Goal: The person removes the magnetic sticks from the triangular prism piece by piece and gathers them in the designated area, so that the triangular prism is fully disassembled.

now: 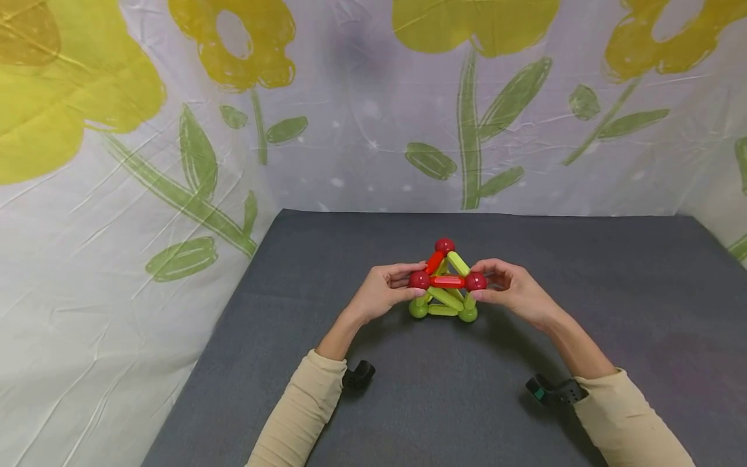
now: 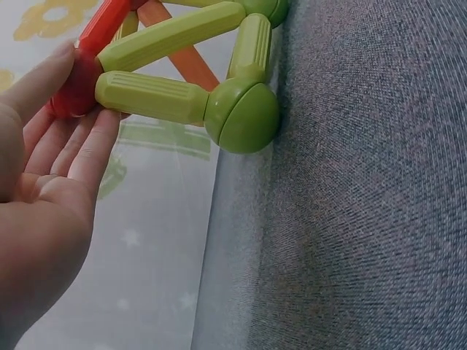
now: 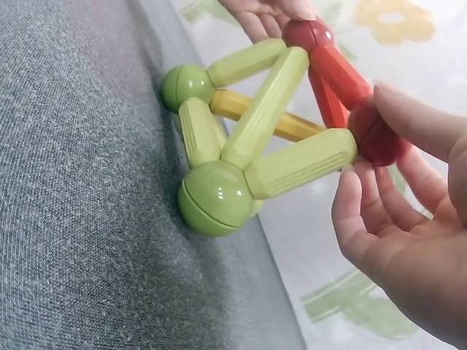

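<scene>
A frame of magnetic rods and balls (image 1: 446,299) stands on the dark table between the two hands. My left hand (image 1: 382,290) pinches the left red ball (image 1: 419,279) between thumb and fingers. On the other side my right hand (image 1: 513,290) pinches the right red ball (image 1: 475,281). A red rod (image 1: 448,282) joins these two balls, and a third red ball (image 1: 445,246) tops the frame at the back. Below, green balls (image 3: 216,198) sit at the tabletop, linked by light green rods (image 3: 300,162). A yellow rod (image 3: 266,117) shows behind them in the right wrist view.
The dark grey table (image 1: 618,279) spreads around the frame. A white cloth backdrop (image 1: 362,155) printed with yellow flowers hangs behind and at the sides. Black wrist straps (image 1: 557,391) stick out below both beige sleeves (image 1: 627,415).
</scene>
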A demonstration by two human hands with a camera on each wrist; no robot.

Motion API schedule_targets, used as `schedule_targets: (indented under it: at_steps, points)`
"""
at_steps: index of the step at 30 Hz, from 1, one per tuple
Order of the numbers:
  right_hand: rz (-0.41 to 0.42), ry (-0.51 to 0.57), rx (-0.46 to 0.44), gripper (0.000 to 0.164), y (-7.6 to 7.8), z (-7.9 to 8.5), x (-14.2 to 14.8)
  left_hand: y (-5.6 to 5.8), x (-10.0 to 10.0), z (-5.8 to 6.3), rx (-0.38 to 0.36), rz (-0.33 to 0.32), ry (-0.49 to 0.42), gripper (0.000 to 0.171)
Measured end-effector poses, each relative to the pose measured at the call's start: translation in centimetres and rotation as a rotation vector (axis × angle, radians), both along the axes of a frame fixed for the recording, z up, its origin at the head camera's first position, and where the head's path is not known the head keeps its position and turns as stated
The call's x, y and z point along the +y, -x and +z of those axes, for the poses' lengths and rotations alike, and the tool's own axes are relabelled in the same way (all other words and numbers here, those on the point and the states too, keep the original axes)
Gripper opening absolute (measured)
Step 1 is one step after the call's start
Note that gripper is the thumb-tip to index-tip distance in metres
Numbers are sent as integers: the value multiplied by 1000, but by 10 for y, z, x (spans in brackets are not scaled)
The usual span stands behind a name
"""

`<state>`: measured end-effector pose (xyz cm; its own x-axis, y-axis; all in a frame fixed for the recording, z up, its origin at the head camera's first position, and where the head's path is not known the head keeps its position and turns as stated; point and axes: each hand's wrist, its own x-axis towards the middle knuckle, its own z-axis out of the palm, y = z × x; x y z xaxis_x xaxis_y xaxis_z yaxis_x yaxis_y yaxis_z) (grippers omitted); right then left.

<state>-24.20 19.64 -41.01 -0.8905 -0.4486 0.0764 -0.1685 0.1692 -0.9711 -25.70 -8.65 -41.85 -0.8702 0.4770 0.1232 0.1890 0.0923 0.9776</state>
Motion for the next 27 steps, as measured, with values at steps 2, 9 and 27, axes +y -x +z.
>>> schedule_targets:
  at_steps: [2, 9, 27]
  points:
    - [0, 1, 0, 42, 0, 0, 0, 0, 0, 0, 3, 2, 2, 51]
    - [11, 3, 2, 41, 0, 0, 1, -5, -1, 10, -3, -4, 5, 50]
    - [157, 188, -141, 33, 9, -12, 9, -14, 0, 25, -12, -1, 21, 48]
